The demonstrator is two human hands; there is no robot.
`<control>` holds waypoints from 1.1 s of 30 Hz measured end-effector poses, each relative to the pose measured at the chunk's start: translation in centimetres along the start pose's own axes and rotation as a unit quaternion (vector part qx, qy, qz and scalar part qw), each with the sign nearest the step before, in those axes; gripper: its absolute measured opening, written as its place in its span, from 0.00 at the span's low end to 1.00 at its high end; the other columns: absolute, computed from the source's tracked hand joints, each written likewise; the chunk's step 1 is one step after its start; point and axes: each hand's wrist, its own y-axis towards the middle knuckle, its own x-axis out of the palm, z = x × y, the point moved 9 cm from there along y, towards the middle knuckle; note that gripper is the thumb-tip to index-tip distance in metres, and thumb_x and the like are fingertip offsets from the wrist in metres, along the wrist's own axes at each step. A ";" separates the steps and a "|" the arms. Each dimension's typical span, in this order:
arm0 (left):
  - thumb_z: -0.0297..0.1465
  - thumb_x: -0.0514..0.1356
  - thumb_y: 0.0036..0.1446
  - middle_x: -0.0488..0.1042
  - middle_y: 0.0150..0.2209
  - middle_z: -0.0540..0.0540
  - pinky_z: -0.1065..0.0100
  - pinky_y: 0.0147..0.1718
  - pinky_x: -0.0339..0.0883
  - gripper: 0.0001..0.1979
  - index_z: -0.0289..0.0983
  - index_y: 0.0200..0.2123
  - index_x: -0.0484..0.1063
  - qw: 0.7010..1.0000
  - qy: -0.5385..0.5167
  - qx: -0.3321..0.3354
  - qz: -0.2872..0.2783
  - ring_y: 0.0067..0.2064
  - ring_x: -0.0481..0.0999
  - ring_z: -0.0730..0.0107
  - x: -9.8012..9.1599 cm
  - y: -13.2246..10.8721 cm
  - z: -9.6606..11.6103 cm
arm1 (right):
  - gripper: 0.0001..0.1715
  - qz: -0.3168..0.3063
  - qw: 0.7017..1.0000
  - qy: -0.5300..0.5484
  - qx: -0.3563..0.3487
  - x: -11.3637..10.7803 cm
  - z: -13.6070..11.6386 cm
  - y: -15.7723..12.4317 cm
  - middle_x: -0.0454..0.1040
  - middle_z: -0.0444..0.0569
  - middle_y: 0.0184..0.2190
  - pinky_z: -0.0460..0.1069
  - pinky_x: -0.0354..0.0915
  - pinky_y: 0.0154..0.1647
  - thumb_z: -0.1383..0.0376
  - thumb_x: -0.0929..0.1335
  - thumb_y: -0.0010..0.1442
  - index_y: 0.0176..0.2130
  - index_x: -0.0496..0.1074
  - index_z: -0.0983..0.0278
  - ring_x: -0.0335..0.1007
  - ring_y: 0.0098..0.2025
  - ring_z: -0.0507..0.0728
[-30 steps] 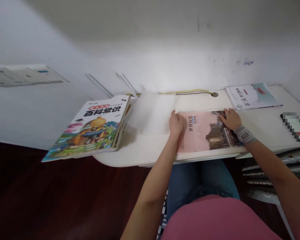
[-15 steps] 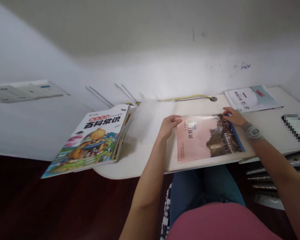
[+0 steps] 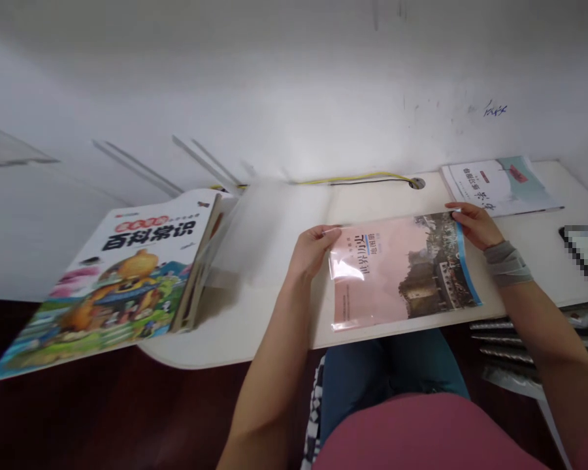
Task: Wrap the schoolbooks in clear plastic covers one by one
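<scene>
While we hold the pink book [image 3: 402,274] by its two far corners, it lies flat-looking at the near side of the desk [image 3: 255,320], right in front of our lap, its near edge reaching about to the desk's rim. Our left hand [image 3: 310,251] has its fingers pinched narrowly on the far left corner, where a glossy clear cover catches the light. Our right hand [image 3: 475,224] curls its fingers over the far right corner and grips it. Whether the far edge is raised off the desk we cannot tell.

To handle this well, we judge that both grips belong at the very corners with an even pull. That way the slippery film lies smooth on the cover without wrinkling, and the book's weight rests on the desk, not on our fingers.

A loose clear sheet [image 3: 269,228], blurred, lies just beside our left hand. Farther left, a stack of picture books [image 3: 122,274] overhangs the desk's left end, and a careless sideways sweep could nudge either. At the far right a white booklet [image 3: 500,186] lies near our right hand, leaving little room on that side. A yellow cable [image 3: 362,177] runs along the far edge by the wall, well apart from the book.
</scene>
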 end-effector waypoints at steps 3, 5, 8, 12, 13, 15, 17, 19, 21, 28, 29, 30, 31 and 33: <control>0.37 0.71 0.36 0.73 0.22 0.50 0.70 0.27 0.65 0.16 0.33 0.26 0.73 0.999 -0.031 -0.015 0.008 0.25 0.71 0.74 0.3 -0.1 -0.1 | 0.20 0.010 1.000 0.011 -0.002 0.3 0.0 0.1 0.73 0.42 0.26 0.48 0.64 0.30 0.51 0.74 0.44 0.32 0.75 0.61 0.66 0.27 0.51; 0.36 0.71 0.34 0.72 0.21 0.51 0.71 0.26 0.64 0.17 0.33 0.28 0.73 0.999 -0.041 -0.018 0.023 0.24 0.70 0.74 0.3 0.0 -0.1 | 0.19 0.020 1.000 -0.001 -0.004 0.4 0.1 0.1 0.70 0.42 0.23 0.48 0.62 0.27 0.50 0.73 0.45 0.27 0.72 0.62 0.63 0.25 0.50; 0.35 0.71 0.33 0.70 0.20 0.53 0.72 0.25 0.63 0.19 0.34 0.29 0.73 0.998 -0.039 -0.008 0.048 0.22 0.68 0.76 0.0 0.2 -0.2 | 0.22 0.038 0.999 -0.025 -0.006 0.4 0.0 0.0 0.64 0.40 0.19 0.46 0.56 0.22 0.48 0.73 0.46 0.23 0.69 0.62 0.57 0.21 0.49; 0.36 0.70 0.35 0.69 0.20 0.53 0.73 0.24 0.61 0.16 0.34 0.27 0.74 0.997 -0.020 0.011 0.070 0.22 0.66 0.77 -0.6 0.3 -0.2 | 0.24 0.052 0.998 -0.030 -0.017 0.4 -0.4 -0.2 0.61 0.38 0.17 0.46 0.52 0.20 0.46 0.72 0.47 0.22 0.67 0.62 0.53 0.20 0.48; 0.36 0.70 0.36 0.69 0.20 0.53 0.73 0.24 0.60 0.15 0.34 0.27 0.74 0.997 -0.013 0.016 0.072 0.22 0.66 0.78 -0.7 0.2 -0.2 | 0.25 0.051 0.998 -0.033 -0.019 0.4 -0.4 -0.3 0.61 0.38 0.17 0.46 0.51 0.20 0.45 0.72 0.47 0.22 0.66 0.62 0.53 0.20 0.48; 0.37 0.69 0.37 0.67 0.18 0.54 0.74 0.22 0.58 0.14 0.34 0.27 0.74 0.997 0.002 0.023 0.074 0.21 0.63 0.79 -0.8 0.2 -0.2 | 0.25 0.049 0.998 -0.042 -0.023 0.4 -0.5 -0.3 0.61 0.39 0.17 0.46 0.52 0.21 0.45 0.72 0.48 0.22 0.66 0.62 0.53 0.20 0.48; 0.37 0.68 0.39 0.63 0.16 0.55 0.74 0.20 0.55 0.12 0.34 0.26 0.74 0.997 0.022 0.026 0.076 0.19 0.60 0.79 -0.8 0.2 -0.2 | 0.25 0.047 0.997 -0.057 -0.031 0.4 -0.8 -0.3 0.61 0.39 0.18 0.47 0.51 0.21 0.44 0.71 0.48 0.22 0.67 0.62 0.53 0.21 0.49; 0.37 0.67 0.41 0.61 0.15 0.56 0.74 0.19 0.52 0.12 0.35 0.24 0.73 0.995 0.047 0.021 0.080 0.18 0.58 0.79 -0.9 0.3 -0.3 | 0.26 0.048 0.994 -0.088 -0.042 0.4 -1.1 -0.3 0.60 0.39 0.17 0.46 0.50 0.22 0.44 0.70 0.49 0.22 0.66 0.62 0.52 0.21 0.48; 0.38 0.66 0.41 0.60 0.15 0.55 0.73 0.18 0.50 0.12 0.35 0.22 0.71 0.993 0.077 0.016 0.091 0.18 0.57 0.79 -1.0 0.2 -0.3 | 0.26 0.053 0.988 -0.138 -0.052 0.3 -1.3 -0.3 0.58 0.38 0.16 0.47 0.49 0.22 0.45 0.69 0.52 0.20 0.65 0.63 0.51 0.21 0.48; 0.39 0.64 0.45 0.62 0.17 0.54 0.74 0.19 0.50 0.12 0.36 0.22 0.70 0.978 0.165 0.039 0.118 0.20 0.57 0.78 -1.1 0.1 0.0 | 0.27 0.091 0.945 -0.295 -0.106 0.4 -2.1 -0.2 0.54 0.39 0.16 0.49 0.50 0.25 0.47 0.64 0.58 0.18 0.58 0.61 0.51 0.23 0.50; 0.39 0.64 0.44 0.62 0.17 0.54 0.74 0.19 0.51 0.12 0.36 0.22 0.70 0.982 0.148 0.037 0.107 0.20 0.58 0.78 -1.0 0.2 0.0 | 0.26 0.095 0.943 -0.295 -0.117 0.5 -2.2 -0.3 0.55 0.39 0.16 0.49 0.52 0.26 0.47 0.63 0.58 0.19 0.59 0.61 0.52 0.23 0.51; 0.39 0.64 0.44 0.62 0.17 0.54 0.73 0.20 0.52 0.12 0.36 0.22 0.70 0.986 0.132 0.034 0.091 0.20 0.58 0.78 -0.9 0.3 -0.1 | 0.26 0.095 0.943 -0.292 -0.126 0.6 -2.3 -0.3 0.56 0.40 0.17 0.49 0.53 0.26 0.47 0.63 0.59 0.20 0.60 0.61 0.53 0.24 0.51; 0.39 0.65 0.43 0.63 0.18 0.54 0.73 0.21 0.54 0.12 0.36 0.23 0.70 0.990 0.122 0.030 0.070 0.20 0.59 0.78 -0.8 0.4 -0.1 | 0.25 0.095 0.944 -0.289 -0.131 0.7 -2.3 -0.3 0.58 0.40 0.18 0.49 0.54 0.27 0.47 0.62 0.59 0.21 0.61 0.60 0.55 0.24 0.52; 0.40 0.65 0.42 0.68 0.21 0.51 0.71 0.25 0.60 0.14 0.36 0.26 0.73 0.990 0.138 0.027 0.028 0.23 0.65 0.75 -0.6 0.8 0.3 | 0.23 0.093 0.946 -0.283 -0.131 0.8 -2.2 -0.4 0.59 0.40 0.19 0.49 0.55 0.28 0.47 0.62 0.59 0.22 0.62 0.60 0.56 0.25 0.52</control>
